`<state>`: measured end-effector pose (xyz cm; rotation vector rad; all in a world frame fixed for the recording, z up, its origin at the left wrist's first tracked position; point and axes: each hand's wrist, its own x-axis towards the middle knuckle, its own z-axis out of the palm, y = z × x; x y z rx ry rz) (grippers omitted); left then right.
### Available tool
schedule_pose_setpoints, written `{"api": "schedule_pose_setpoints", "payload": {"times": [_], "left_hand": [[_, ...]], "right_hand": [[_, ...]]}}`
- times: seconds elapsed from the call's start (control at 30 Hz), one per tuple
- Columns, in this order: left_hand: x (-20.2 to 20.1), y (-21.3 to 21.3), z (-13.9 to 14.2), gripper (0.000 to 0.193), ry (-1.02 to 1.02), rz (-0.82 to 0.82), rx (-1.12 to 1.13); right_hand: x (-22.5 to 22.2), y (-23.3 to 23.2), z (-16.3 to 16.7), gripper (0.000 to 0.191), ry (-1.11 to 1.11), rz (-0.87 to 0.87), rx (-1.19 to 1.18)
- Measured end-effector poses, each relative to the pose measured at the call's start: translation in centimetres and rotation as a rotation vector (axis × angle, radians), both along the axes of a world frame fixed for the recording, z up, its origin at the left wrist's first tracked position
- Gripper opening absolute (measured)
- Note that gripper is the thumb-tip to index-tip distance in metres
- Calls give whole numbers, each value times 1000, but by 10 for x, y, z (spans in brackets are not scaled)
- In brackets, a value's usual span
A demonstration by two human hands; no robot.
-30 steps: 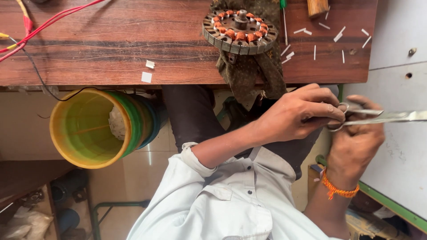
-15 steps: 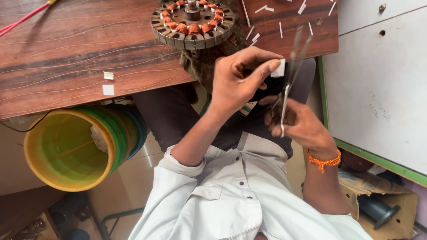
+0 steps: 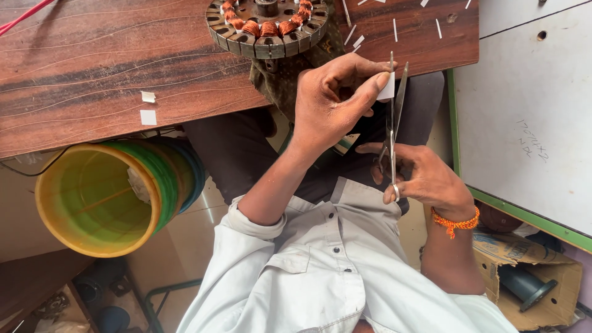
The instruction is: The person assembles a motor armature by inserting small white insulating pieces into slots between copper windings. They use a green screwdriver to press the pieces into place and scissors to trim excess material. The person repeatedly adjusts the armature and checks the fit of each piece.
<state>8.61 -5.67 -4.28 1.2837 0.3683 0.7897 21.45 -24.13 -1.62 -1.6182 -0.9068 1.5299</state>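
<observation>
Head view, from the left: a yellow-green bucket stands below the wooden table. Your left hand pinches a small white paper piece, thin and rectangular, held in front of the table edge. Your right hand grips scissors, blades parted around the piece.
</observation>
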Motion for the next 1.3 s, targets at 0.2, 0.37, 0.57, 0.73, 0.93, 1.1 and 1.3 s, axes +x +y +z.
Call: {"api": "schedule_pose_setpoints", "payload": {"times": [0.2,0.37,0.57,0.73,0.93,1.1,1.3], "left_hand": [[0,-1,1,15,16,31,63],[2,-2,0,12,-8,40,57],[4,-3,-3,11,-27,51,61],[4,-4,-1,13,-14,49,78],[4,-3,1,13,-22,47,93],[4,-1,0,13,16,47,92],[6,3,-6,16,35,33,77]], "right_hand": [[-3,1,2,77,-15,-78,-90],[-3,0,5,75,-10,-100,-99],[-4,-1,5,77,-49,-81,-78],[-5,0,6,78,-63,-84,-75],[-6,-2,7,72,-127,-97,-100],[-3,-7,5,62,6,-164,-69],[-1,-12,-2,56,19,-157,-20]]}}
